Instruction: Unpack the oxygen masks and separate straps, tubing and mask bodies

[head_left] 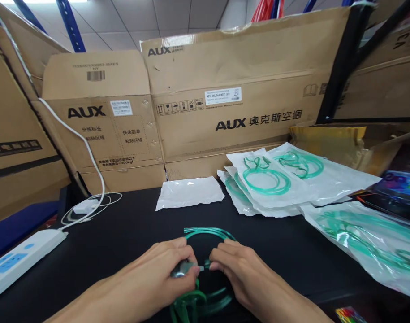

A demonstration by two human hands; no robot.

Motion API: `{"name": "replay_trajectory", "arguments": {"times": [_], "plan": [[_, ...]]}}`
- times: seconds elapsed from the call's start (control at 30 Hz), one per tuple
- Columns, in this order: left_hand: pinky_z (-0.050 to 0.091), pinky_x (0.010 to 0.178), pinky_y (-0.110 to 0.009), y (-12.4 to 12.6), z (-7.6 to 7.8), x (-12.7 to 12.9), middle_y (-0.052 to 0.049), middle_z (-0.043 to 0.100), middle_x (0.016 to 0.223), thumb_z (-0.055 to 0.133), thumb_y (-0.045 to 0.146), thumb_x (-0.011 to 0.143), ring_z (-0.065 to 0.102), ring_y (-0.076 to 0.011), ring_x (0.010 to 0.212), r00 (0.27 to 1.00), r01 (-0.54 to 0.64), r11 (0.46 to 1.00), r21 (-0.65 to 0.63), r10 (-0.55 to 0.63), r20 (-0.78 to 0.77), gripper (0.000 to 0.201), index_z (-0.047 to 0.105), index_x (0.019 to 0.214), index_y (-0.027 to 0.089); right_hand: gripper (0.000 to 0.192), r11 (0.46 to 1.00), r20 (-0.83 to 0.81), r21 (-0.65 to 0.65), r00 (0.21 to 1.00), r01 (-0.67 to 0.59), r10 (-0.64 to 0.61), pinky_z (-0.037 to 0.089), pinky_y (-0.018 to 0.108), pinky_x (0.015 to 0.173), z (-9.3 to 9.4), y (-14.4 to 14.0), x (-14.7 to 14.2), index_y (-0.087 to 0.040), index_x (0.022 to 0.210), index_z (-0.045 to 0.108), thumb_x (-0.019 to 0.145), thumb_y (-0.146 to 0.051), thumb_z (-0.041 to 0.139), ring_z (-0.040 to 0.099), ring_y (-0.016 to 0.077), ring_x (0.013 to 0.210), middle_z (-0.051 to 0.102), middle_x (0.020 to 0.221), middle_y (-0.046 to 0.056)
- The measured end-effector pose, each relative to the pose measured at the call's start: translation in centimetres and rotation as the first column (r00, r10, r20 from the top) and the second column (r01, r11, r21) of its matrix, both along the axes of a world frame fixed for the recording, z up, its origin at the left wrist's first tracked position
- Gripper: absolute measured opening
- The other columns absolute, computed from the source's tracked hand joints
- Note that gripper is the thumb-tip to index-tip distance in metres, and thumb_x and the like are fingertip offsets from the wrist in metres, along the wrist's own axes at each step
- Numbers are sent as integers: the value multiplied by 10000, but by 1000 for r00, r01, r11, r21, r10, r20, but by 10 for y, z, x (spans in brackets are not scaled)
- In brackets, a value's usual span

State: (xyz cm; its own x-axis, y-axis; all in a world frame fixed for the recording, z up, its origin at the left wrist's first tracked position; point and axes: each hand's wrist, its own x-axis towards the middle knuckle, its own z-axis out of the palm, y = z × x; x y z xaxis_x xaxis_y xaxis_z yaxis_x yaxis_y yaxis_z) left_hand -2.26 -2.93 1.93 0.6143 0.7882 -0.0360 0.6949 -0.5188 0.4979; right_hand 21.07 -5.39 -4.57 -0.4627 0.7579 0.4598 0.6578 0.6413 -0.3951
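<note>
White power strip [26,262] and packets [302,187] flank the hands [171,269] [236,264], left pinching a translucent fitting [182,269], right green tubing [209,230].

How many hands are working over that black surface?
2: the left hand, holding a clear piece, and the right hand opposite, pinching a small green piece. No other hands show.

The hands [167,262] partly hide the green tubing [209,231], while the view's left edge cuts off the power strip [30,258]
</note>
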Motion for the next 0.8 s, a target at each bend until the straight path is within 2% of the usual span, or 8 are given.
{"name": "replay_trajectory", "arguments": {"times": [0.1,0.2,0.27,0.37,0.47,0.6,0.7,0.8], "plan": [[448,795,-238,-1,8,-18,18,639,892,487,431,979,612,-162,855,1000,-26,997,71,25,12,259,654,899,249,216,994,-5,67,996,86,-86,534,316,797,-4,1,6,-200,1013,601,1001,-98,410,627,180,856,648,939,48],[448,809,-245,3,15,-38,24,667,918,438,474,1006,618,-168,871,992,-124,989,75,122,31,323,661,934,252,135,991,55,51,991,121,-123,541,351,866,-4,-2,6,-222,995,584,1025,-183,458,636,195,914,637,976,41],[447,792,-248,9,14,-48,29,673,904,417,475,1015,621,-172,868,984,-176,984,43,176,1,337,669,961,257,107,993,61,65,993,96,-100,534,368,935,-1,-5,5,-231,1009,595,1022,-216,489,645,196,956,640,996,36],[439,704,-246,19,6,-59,30,663,824,396,452,1022,620,-168,784,980,-187,982,-2,187,-75,352,680,957,253,157,994,30,91,997,67,-70,514,371,1023,5,-8,5,-251,1084,629,1008,-198,501,670,178,974,655,1014,25],[459,794,-278,28,2,-61,7,687,938,424,435,1021,635,-185,878,982,-166,976,141,177,-67,322,685,986,250,254,985,34,155,996,74,-81,550,373,1004,12,-14,8,-275,1203,636,995,-207,507,699,199,997,687,1076,39],[454,943,-343,31,11,-37,-32,665,1116,477,407,1022,615,-217,1033,995,-79,923,377,97,-27,257,667,1093,249,326,948,88,305,989,89,-122,607,388,933,16,-24,14,-254,1285,633,970,-257,551,691,273,1101,713,1185,84],[464,969,-370,31,16,0,-47,646,1166,497,342,1031,609,-226,1070,993,101,895,434,-66,-94,229,648,1170,241,318,926,167,374,979,45,-115,602,414,958,10,-29,18,-228,1242,659,927,-219,616,700,282,1092,734,1142,89],[488,951,-405,37,12,37,-74,631,1207,503,247,1025,609,-255,1087,957,274,824,496,-183,-225,260,615,1256,212,299,917,200,398,976,-7,-80,595,408,969,1,-27,23,-235,1197,673,909,-170,631,726,258,1025,748,1062,73]]}}
